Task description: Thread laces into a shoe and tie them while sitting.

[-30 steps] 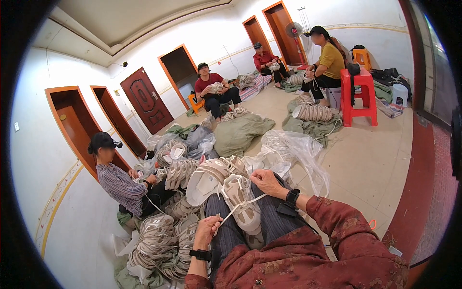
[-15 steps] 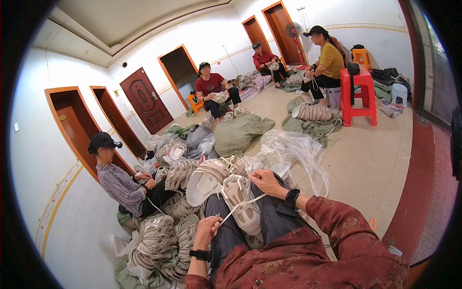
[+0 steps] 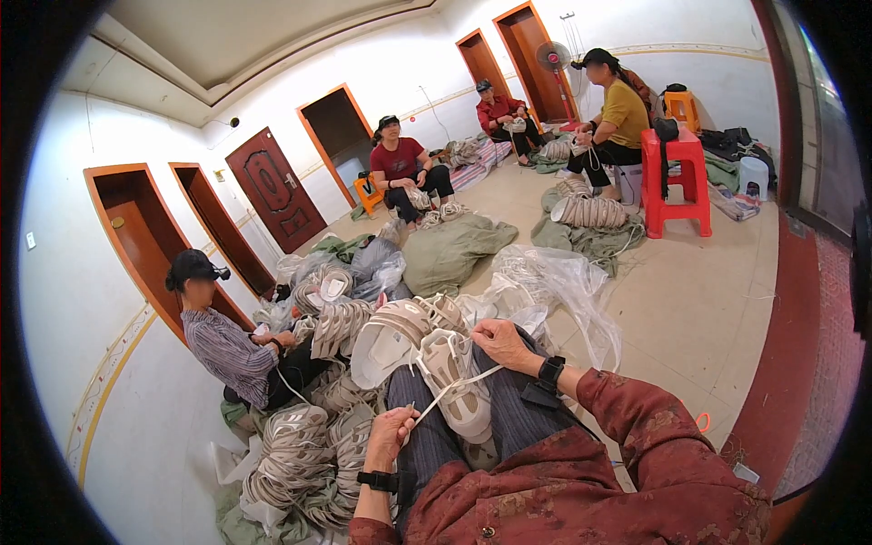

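Note:
A beige and white shoe upper (image 3: 465, 400) lies between my thighs, its toe toward me. A pale shoelace (image 3: 450, 389) runs across its front from one hand to the other. My left hand (image 3: 392, 431), to the left of the upper, is closed in a pinch on one end of the lace. On the right, above my knee, my right hand (image 3: 501, 345) has its fingers pressed together on the other part of the lace. Just beyond, a nested stack of shoe uppers (image 3: 391, 338) leans against my left knee.
More stacked uppers (image 3: 286, 459) lie to my left. Ahead are a green cloth sack (image 3: 459, 250) and clear plastic bags (image 3: 563, 282). A person in a striped shirt (image 3: 227, 341) sits close on the left; several others sit farther back. A red stool (image 3: 677, 182) stands at the right.
My hands, the lace and the upper look unmoved. The person in the dark red T-shirt has lifted their head and lowered the work in their hands. The striped-shirt person's hands have shifted slightly.

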Demonstrator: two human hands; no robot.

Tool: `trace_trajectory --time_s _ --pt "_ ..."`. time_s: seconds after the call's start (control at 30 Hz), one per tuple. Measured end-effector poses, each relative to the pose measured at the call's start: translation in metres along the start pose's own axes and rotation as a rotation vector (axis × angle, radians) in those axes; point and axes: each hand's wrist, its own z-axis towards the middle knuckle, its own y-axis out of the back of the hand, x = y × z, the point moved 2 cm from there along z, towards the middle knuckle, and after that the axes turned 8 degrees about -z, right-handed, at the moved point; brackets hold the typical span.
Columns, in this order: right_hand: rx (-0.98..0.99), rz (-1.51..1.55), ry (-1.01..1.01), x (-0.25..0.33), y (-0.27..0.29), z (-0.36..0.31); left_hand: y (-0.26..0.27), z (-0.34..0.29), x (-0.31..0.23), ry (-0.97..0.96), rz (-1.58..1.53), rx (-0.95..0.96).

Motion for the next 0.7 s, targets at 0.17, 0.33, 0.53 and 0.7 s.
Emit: trace_trajectory --time_s 0.17,0.33,0.53,0.7 --pt "-0.006 0.002 0.0 0.0021 0.0 -0.0001 0.0018 0.0011 0.0007 -0.006 0.009 0.009" --pt "-0.011 0.001 -0.005 0.0016 0.0001 0.0 -0.0001 -0.0001 0.0002 -0.006 0.025 -0.001" --pt "-0.01 -0.003 -0.004 0.0009 -0.0002 0.0003 -0.0002 0.0004 0.0003 -0.003 0.014 -0.003" --pt "-0.003 -0.004 0.002 0.0006 -0.0008 0.0003 0.0038 0.0035 0.0025 -0.001 0.005 0.002"
